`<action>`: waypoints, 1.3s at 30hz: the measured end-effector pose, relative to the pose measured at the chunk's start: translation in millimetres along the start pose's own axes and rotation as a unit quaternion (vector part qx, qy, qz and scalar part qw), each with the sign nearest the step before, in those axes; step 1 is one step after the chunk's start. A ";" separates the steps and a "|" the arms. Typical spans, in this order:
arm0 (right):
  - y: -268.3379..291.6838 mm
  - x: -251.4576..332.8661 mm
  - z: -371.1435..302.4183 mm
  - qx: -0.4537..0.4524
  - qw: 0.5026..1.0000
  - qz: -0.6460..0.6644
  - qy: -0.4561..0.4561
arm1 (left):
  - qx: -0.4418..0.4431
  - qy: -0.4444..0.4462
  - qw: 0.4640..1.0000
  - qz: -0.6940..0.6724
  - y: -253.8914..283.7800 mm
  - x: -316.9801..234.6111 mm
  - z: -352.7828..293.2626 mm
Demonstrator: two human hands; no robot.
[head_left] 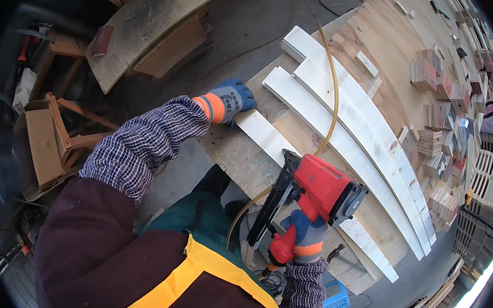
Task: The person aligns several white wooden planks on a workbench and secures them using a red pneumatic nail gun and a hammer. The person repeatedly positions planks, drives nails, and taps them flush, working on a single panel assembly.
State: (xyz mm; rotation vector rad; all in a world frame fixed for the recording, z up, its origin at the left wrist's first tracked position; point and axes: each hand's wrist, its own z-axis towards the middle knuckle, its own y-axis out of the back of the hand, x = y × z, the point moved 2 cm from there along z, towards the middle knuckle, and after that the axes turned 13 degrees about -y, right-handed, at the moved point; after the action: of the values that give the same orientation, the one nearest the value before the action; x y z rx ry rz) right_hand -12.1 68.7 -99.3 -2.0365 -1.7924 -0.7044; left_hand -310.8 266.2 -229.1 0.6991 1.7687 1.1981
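A red pneumatic nail gun (314, 193), hard-shelled with a long black magazine slanting down to the left, sits low in the middle of the view over the near edge of the workbench (381, 54). The right hand (305, 234), in a blue and grey knit glove with an orange cuff, is wrapped tight around its grip; the tool's body runs from lower left up to upper right, and its nose cannot be made out. A yellowish air hose (334, 85) curves away from it across the bench and another loop drops below it. The left hand (232, 100), gloved the same way, lies fingers down on the near end of a white slat (271, 140), a thin, flat, smooth strip whose long axis runs from upper left to lower right, under the gun. Three further long white slats (344, 125) lie side by side beyond it, all on the same slant. The bench top is rough, stained plywood. Stacks of small wooden blocks (440, 113) stand on its far right part. On the floor below the right wrist is a blue plastic basket (336, 298); its contents cannot be seen. A worn wooden table (152, 20) stands to the upper left.
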 end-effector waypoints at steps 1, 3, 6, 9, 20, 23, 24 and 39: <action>-0.5 1.3 0.1 0.009 1.000 -0.005 0.022 | -0.003 0.003 1.000 -0.001 0.3 0.1 -0.6; -0.2 2.9 1.1 0.005 1.000 -0.008 0.022 | -0.016 0.008 1.000 -0.018 2.1 -1.2 -2.0; 0.4 2.3 3.8 -0.003 1.000 -0.007 -0.018 | -0.019 -0.001 1.000 -0.016 4.1 -3.7 -2.3; 1.2 0.7 5.8 -0.004 1.000 -0.001 0.000 | -0.021 0.010 0.999 -0.031 3.3 -4.0 -3.0; -5.5 6.7 2.0 0.023 0.997 -0.075 0.001 | -0.035 0.030 0.999 0.019 7.9 -7.5 -10.5; -26.5 15.9 3.9 0.061 0.996 -0.048 0.033 | -0.146 0.129 0.981 -0.020 7.0 4.8 -37.8; -36.0 18.7 7.5 0.074 0.995 -0.057 0.036 | -0.214 0.188 0.955 -0.082 3.9 11.0 -55.9; -117.5 54.7 29.4 0.108 0.981 -0.159 -0.016 | -0.376 0.416 0.681 -0.471 -52.5 -9.1 -86.2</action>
State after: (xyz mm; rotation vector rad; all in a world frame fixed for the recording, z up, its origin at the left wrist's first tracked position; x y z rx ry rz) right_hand -119.4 147.3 -100.7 -1.6499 -2.1377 -0.5334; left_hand -381.8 201.0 -260.3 -1.3235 1.6060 1.3262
